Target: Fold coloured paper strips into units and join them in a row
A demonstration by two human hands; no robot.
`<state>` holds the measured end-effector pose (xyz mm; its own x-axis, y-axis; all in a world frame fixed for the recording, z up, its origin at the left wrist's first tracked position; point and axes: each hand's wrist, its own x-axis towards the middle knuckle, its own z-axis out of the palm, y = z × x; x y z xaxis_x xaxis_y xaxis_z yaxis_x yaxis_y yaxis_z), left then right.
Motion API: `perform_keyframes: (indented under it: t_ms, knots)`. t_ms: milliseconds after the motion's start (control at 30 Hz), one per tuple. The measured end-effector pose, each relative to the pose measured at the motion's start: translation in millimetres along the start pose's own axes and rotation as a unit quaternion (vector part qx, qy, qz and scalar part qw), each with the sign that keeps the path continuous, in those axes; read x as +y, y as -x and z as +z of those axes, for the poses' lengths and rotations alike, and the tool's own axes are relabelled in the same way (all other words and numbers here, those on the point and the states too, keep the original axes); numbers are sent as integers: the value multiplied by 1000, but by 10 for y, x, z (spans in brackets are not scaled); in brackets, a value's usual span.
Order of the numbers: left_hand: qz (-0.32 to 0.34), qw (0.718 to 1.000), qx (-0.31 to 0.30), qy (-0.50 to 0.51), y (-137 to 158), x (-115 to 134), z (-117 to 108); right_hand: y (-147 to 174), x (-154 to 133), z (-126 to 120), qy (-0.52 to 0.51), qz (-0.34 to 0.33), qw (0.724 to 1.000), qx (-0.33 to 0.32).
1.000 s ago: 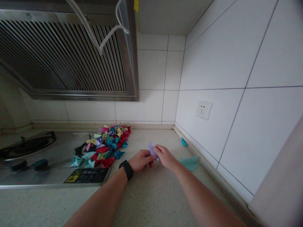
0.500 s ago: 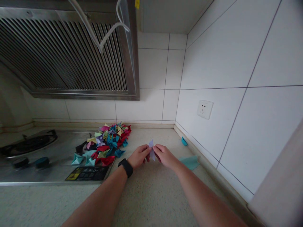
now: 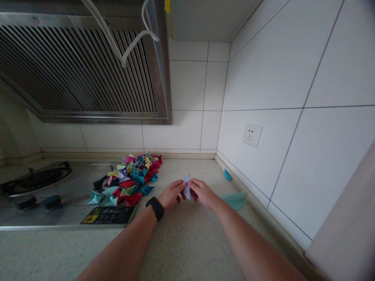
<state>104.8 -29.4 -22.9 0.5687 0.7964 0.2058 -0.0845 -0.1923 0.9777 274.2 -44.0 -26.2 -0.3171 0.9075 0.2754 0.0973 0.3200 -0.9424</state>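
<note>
Lavender folded paper (image 3: 187, 190) is what I've got in front of me on the head cam, held between both hands over the counter (image 3: 187, 242). It's standing up narrow and pointy, with one tip poking above the fingers and another below. The left hand (image 3: 172, 193) has its thumb and fingers pinched on one side, and the right hand (image 3: 202, 192) is pinching the other side. Can't tell from my feed whether the lower fingers are touching the counter, and the finer creases are too small for me to make out.

There's a black watch (image 3: 155, 208) on the left wrist. Over to the left is a big messy pile of folded paper pieces (image 3: 131, 181), in red, blue, yellow, purple, pink and pale teal, mostly on the steel stove (image 3: 70, 215) and spilling over its right edge onto the counter.

On my right, a flat teal sheet (image 3: 236, 200) lies just past the right wrist, and a small blue folded piece (image 3: 227, 175) is farther back near the wall. A white outlet (image 3: 252, 135) sits above that on the tiles.
</note>
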Motion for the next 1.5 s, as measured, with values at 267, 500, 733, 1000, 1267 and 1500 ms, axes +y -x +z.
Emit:
perform_keyframes:
  t_ms: [267, 500, 733, 1000, 1267, 1500]
  knots:
    - [-5, 998, -31, 58, 52, 80, 27, 5, -48, 7, -37, -15, 999, -9]
    - [7, 998, -14, 67, 6, 1, -4, 1, -57, -21, 16, -14, 1000, -1]
    - [-1, 997, -19, 72, 22, 25, 13, 8, -48, -21, 35, 5, 999, 1]
    - [-28, 999, 6, 22, -1, 7, 24, 40, -88, -30, 96, -7, 995, 2]
    - [-15, 998, 53, -34, -42, -44, 3, 36, -81, -44, 142, -8, 990, -14]
    - [-3, 999, 35, -12, -35, -37, -8, 50, -109, -37, 128, -2, 991, -26]
